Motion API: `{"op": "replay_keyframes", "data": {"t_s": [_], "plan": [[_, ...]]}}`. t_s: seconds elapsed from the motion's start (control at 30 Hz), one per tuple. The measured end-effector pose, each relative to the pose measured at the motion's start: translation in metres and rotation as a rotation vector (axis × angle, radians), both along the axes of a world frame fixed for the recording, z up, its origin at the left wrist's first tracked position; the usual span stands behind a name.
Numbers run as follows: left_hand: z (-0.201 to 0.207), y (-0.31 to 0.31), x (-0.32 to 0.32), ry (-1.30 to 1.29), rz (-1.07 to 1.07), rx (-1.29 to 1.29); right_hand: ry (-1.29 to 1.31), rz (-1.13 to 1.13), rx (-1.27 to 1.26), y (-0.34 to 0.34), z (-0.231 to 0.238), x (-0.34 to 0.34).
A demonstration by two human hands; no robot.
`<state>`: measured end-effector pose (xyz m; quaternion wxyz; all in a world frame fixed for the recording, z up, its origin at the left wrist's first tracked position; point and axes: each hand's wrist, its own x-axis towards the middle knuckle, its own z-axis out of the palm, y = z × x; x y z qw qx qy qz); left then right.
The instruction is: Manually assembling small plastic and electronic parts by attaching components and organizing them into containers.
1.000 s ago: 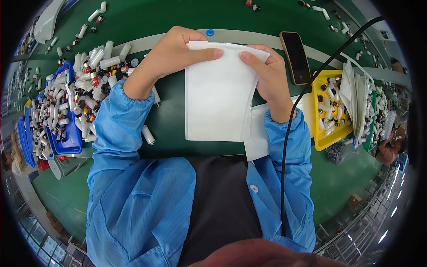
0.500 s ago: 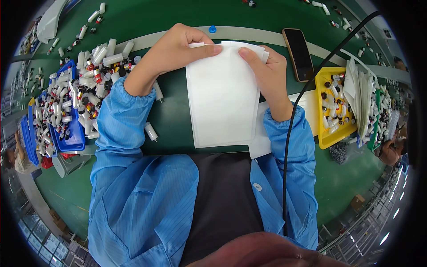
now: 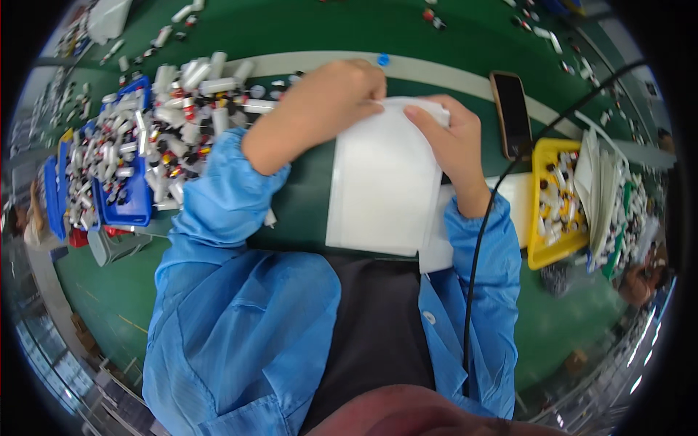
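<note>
A flat white pouch [image 3: 382,189] with seam lines along its edges lies before me, its upper end raised between my hands. My right hand [image 3: 454,134] pinches its upper right corner, thumb on the front and fingers behind. At the upper left edge is my left hand [image 3: 331,102], its fingers curled and closed on the pouch's rim; motion blurs it somewhat. Under the pouch's right side, another white sheet or pouch [image 3: 436,247] partly shows.
Left of me, small white bottles [image 3: 185,120] with dark caps are heaped in and around a blue tray [image 3: 133,207]. To the right are a phone [image 3: 512,116], a yellow tray [image 3: 539,251] of bottles and stacked white pouches [image 3: 598,182]. A black cable [image 3: 476,254] crosses my right sleeve.
My left hand has turned, its knuckles now higher over the pouch's top edge. The whole view has shifted, so the table things appear further right and lower. My right hand keeps its pinch.
</note>
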<state>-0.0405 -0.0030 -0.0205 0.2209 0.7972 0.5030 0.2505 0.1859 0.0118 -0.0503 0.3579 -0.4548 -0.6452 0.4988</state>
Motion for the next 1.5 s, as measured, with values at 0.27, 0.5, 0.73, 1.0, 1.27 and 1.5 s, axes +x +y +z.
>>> {"op": "replay_keyframes", "data": {"t_s": [0.27, 0.5, 0.73, 1.0, 1.27, 1.5], "plan": [[-0.016, -0.002, 0.007, 0.153, 0.025, 0.076, 0.009, 0.006, -0.147, 0.007, -0.006, 0.002], [0.047, -0.006, -0.005, 0.261, 0.077, 0.32, -0.071, 0.047, -0.102, 0.008, -0.002, 0.003], [0.052, 0.142, -0.137, 0.656, 0.372, -0.159, -0.292, 0.141, 0.337, 0.009, 0.009, 0.007], [-0.075, 0.237, -0.26, 0.445, 0.997, -0.277, -0.31, 0.008, 0.441, 0.012, 0.003, 0.002], [-0.022, 0.229, -0.133, 0.268, 0.634, -0.511, -0.265, -0.105, 0.441, 0.017, -0.006, 0.008], [-0.026, 0.27, -0.063, 0.199, 0.484, -0.463, -0.251, -0.081, 0.548, 0.02, -0.011, 0.006]]}}
